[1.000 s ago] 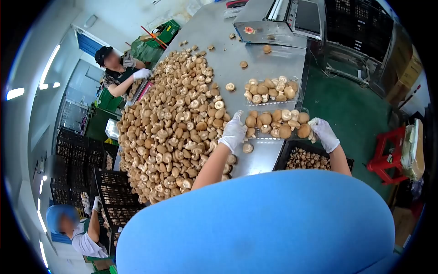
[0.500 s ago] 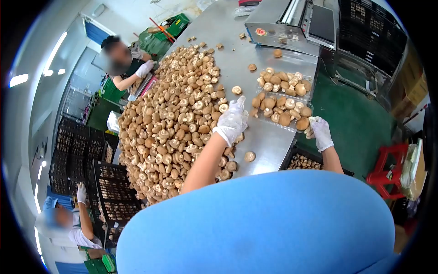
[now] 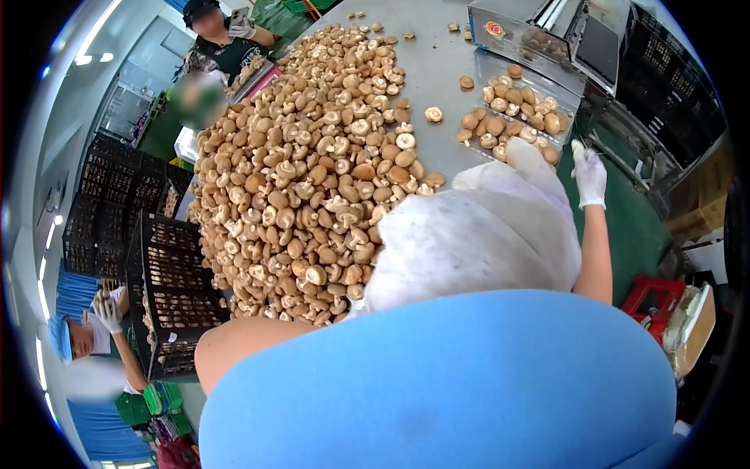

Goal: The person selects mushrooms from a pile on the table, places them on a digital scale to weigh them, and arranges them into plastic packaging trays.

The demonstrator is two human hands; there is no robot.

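My left hand [image 3: 476, 234], in a white glove, is raised close to the camera and looks very large. Its back faces me, and its fingers are partly hidden. Just beyond it lie shiitake mushrooms in a front clear tray [image 3: 464, 134] and a back clear tray [image 3: 568, 105]. The gloved right hand [image 3: 590, 177] is beside the trays' right end, apart from them, with fingers curled; anything inside is hidden. A big heap of brown shiitake mushrooms [image 3: 305, 180] spreads over the metal table [image 3: 437, 66], left of my left hand.
A wrapping machine [image 3: 519, 39] stands at the table's far right. Black crates [image 3: 183, 273] of mushrooms are at the left. Two co-workers in gloves are there too, one across the table [image 3: 226, 47], another at lower left [image 3: 94, 336]. A red stool [image 3: 656, 297] is at right.
My left hand has come up from the heap's edge towards the camera. My right hand has left the front tray's corner. The view has shifted, and the co-worker across the table has raised a hand.
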